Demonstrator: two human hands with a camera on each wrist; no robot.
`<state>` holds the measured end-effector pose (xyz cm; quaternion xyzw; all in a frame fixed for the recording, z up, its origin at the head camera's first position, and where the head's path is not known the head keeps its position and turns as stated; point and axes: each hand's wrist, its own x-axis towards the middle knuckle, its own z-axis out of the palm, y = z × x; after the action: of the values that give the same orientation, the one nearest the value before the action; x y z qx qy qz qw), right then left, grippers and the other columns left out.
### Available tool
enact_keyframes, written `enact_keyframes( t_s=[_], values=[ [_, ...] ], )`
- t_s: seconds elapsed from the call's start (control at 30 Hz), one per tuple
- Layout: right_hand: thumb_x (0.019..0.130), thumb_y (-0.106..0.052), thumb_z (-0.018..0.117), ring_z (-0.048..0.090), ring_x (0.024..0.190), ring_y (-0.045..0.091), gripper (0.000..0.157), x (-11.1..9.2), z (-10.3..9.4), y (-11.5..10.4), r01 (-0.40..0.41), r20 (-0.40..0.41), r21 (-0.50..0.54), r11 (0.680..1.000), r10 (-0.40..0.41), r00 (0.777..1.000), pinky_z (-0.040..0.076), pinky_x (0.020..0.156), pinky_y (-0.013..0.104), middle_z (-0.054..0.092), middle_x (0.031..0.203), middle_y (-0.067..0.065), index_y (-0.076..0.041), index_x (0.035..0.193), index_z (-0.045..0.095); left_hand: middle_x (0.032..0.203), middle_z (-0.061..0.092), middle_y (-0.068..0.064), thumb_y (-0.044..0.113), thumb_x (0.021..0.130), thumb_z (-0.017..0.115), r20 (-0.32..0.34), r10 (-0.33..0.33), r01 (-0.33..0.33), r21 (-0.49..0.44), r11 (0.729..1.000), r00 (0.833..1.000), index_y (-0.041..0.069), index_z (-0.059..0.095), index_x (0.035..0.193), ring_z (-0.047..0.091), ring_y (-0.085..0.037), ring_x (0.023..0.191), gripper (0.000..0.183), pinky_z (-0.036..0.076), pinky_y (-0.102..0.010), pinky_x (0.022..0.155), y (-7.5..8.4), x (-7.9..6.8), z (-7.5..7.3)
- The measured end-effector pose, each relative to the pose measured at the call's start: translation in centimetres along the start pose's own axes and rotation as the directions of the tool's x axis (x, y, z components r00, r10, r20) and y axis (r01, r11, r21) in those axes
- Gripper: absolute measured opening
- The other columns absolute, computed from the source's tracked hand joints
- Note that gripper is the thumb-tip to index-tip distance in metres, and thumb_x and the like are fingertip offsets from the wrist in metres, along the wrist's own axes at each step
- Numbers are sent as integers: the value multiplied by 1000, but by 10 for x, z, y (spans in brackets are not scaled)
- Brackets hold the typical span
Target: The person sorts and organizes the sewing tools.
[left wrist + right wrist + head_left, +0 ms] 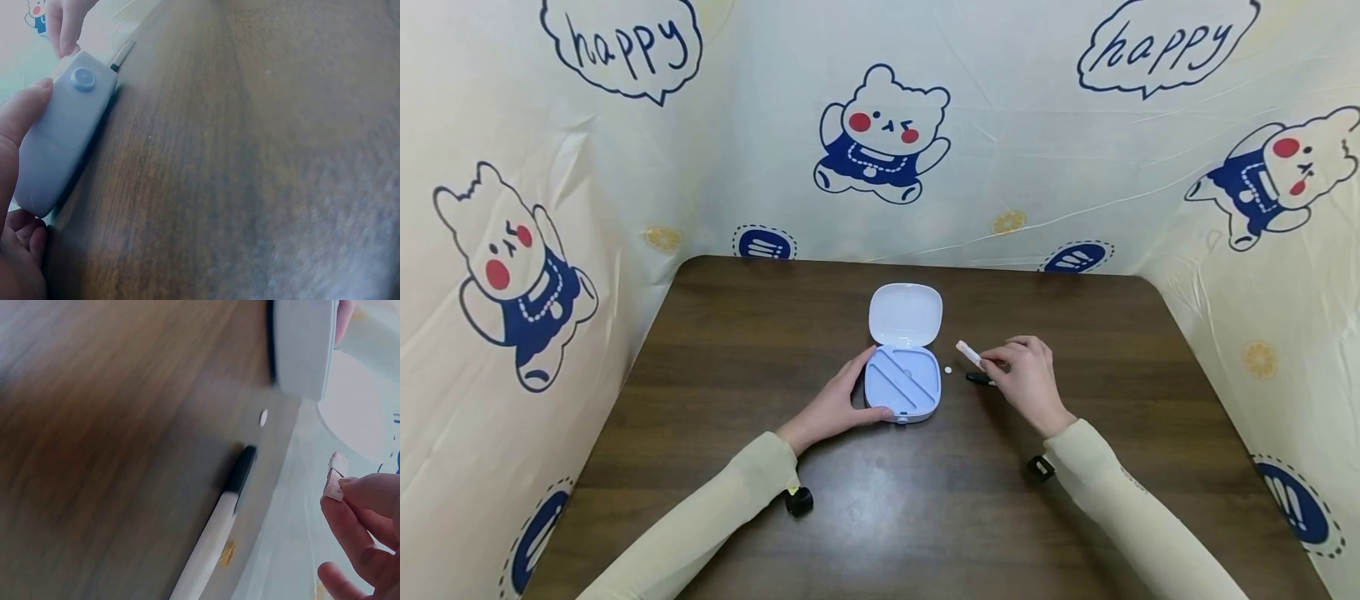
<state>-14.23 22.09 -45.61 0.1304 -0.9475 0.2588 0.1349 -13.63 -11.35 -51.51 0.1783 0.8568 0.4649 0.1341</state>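
Observation:
A light blue plastic case (904, 385) stands on the table with its lid (906, 312) tipped back. Diagonal dividers cross its inside, and a round button (84, 79) shows on its front in the left wrist view. My left hand (835, 408) grips the case from the left, thumb at the front corner. To the right of it, my right hand (1030, 379) pinches a small pale pink tape-like piece (334, 481) with fine ruled lines, raised above the table. Below that hand lies a white pen-shaped stick (209, 537) with a black end. A small white disc (948, 370) lies beside the case.
The brown wooden table (880, 517) ends at a pale printed cloth (1015, 167) that rises behind it and on both sides. Small black devices sit at both wrists, one below the left sleeve (730, 492) and one by the right sleeve (1120, 492).

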Motion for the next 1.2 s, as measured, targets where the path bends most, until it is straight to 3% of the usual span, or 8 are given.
enact_keyframes(
  t_s=[0.7, 1.2],
  values=[
    [90, -12, 83, 54, 113, 34, 7, 9, 27, -37, 58, 51, 88, 994, -63, 997, 32, 106, 60, 77, 88, 4, -9, 96, 84, 170, 26, -6, 52, 83, 86, -5, 2, -2, 14, 1000, 1000, 25, 19, 168, 29, -26, 155, 112, 29, -51, 123, 2, 0, 1],
    [91, -11, 82, 57, 115, 33, 5, 21, 45, -46, 224, 80, 12, 974, -225, 971, 29, 114, 62, 76, 94, 5, -11, 96, 83, 171, 25, -5, 55, 84, 84, 7, -14, 14, 11, 1000, 1000, 27, 17, 168, 28, -25, 155, 111, 28, -51, 123, 0, 0, 0]
  ],
)
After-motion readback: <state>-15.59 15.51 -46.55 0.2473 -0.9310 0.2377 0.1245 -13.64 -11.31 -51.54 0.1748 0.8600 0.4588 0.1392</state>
